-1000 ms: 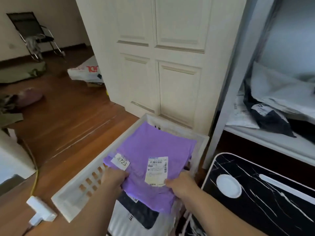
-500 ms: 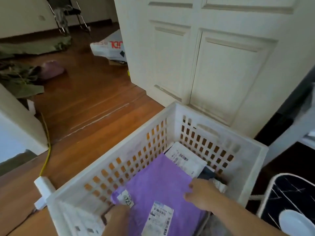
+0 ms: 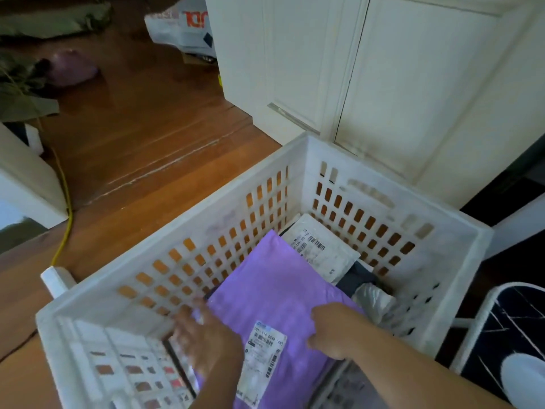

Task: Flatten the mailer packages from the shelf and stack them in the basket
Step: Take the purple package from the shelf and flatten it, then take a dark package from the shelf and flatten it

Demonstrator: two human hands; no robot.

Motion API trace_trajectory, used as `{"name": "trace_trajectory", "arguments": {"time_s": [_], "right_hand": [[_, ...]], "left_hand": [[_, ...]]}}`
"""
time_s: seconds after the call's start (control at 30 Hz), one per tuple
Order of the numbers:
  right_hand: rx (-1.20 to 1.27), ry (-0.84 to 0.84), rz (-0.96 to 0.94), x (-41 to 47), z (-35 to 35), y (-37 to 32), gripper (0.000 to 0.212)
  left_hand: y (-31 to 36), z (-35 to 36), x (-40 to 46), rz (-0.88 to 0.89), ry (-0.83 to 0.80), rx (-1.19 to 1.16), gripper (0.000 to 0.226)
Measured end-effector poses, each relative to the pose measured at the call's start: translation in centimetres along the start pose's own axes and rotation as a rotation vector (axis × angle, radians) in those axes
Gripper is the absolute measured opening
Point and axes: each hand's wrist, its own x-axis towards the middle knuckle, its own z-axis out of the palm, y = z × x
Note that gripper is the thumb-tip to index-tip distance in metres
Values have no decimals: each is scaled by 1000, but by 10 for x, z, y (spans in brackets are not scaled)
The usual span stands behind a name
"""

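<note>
2 hands, left hand (image 3: 203,338) spread, right hand (image 3: 336,332) curled, on purple mailer (image 3: 277,287), inside basket (image 3: 460,231)

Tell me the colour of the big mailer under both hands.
Purple plastic mailer, with a white label; head view.

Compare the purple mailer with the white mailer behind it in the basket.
The purple mailer lies on top, nearest the person, under both hands; the white mailer sits at the far end, untouched and partly covered by the purple one. The purple mailer shows far more surface than the white one. Both carry barcode labels and lie fairly flat inside the white basket.
</note>
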Motion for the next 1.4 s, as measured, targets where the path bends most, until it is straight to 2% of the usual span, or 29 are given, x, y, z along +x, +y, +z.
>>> {"name": "trace_trajectory", "arguments": {"time_s": [0.03, 0.1, 0.17, 0.23, 0.3, 0.33, 0.43, 0.53, 0.63, 0.73, 0.83, 0.93, 1.03, 1.17, 1.23, 1.3, 1.37, 1.4], "right_hand": [[-15, 15, 0, 1, 0, 1, 46], [-38, 20, -7, 5, 3, 3, 46], [-44, 9, -13, 9, 6, 4, 44], [-54, -3, -6, 11, 6, 4, 42], [-63, -4, -7, 15, 7, 5, 42], [-72, -8, -10, 17, 8, 5, 41], [-71, 8, -12, 17, 10, 4, 40], [-39, 62, -1, 6, 4, 5, 39], [58, 270, 11, -20, -16, 11, 41], [84, 580, 50, -63, -40, 35, 39], [42, 830, 114, -119, -53, 87, 38], [-41, 1100, 183, -178, -51, 143, 23], [-131, 1298, 257, -253, -38, 205, 28], [-202, 1551, 435, -348, -20, 280, 29], [-167, 1637, 590, -387, -7, 317, 27], [-125, 1650, 723, -414, 7, 352, 18], [-102, 1588, 858, -437, 19, 383, 10], [-80, 1495, 919, -444, 24, 394, 16]], "left_hand": [[15, 23, -14, 106, 99, 220, 85], [28, 68, -25, 369, -24, 260, 81], [27, 77, -16, 466, -177, 452, 80], [13, 91, -17, 427, -253, 564, 89], [1, 101, -27, 284, -302, 598, 96], [-5, 102, -26, 196, -301, 587, 92], [3, 87, -26, -30, -304, 538, 59], [29, 70, -38, 24, -340, 641, 59], [57, 36, -50, 163, -283, 738, 57], [100, 0, -64, 416, -24, 608, 51], [169, -40, -101, 718, 196, 458, 61], [228, -73, -162, 924, 248, 337, 66], [278, -85, -240, 1105, 294, 205, 62], [321, -73, -328, 1234, 257, -143, 45], [339, -59, -365, 1282, 240, -212, 37], [353, -46, -393, 1322, 226, -269, 31], [366, -33, -417, 1353, 201, -317, 27], [372, -26, -428, 1364, 189, -329, 28]]}}
